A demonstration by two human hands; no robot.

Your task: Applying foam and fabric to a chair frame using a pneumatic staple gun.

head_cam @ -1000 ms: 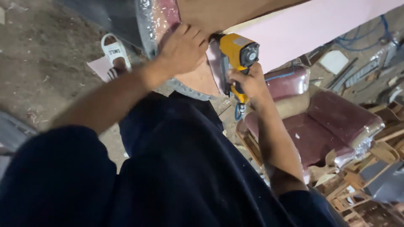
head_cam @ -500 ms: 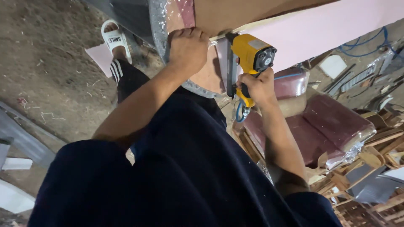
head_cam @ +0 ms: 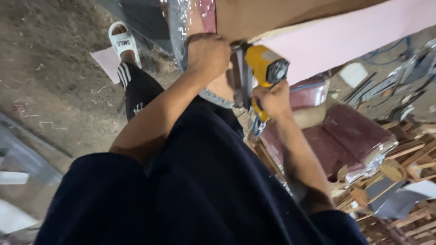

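Note:
My right hand (head_cam: pixel 271 100) grips the handle of a yellow and black pneumatic stapler (head_cam: pixel 264 72), its nose set against the edge of a furniture piece covered in pink fabric (head_cam: pixel 345 36). My left hand (head_cam: pixel 208 53) is closed on the fabric and clear plastic wrap (head_cam: pixel 179 22) at that same edge, just left of the stapler. A brown board (head_cam: pixel 272 13) shows above the pink fabric. My dark sleeves and torso fill the lower part of the view.
A foot in a white sandal (head_cam: pixel 122 41) stands on the dusty floor (head_cam: pixel 50 77) at upper left. Maroon cushioned seats wrapped in plastic (head_cam: pixel 354 136) and bare wooden frames (head_cam: pixel 399 172) are stacked at right. Blue hoses (head_cam: pixel 386 50) lie beyond.
The view has swung, so both hands and the stapler sit a little further right and lower in frame. The grip of each hand is unchanged.

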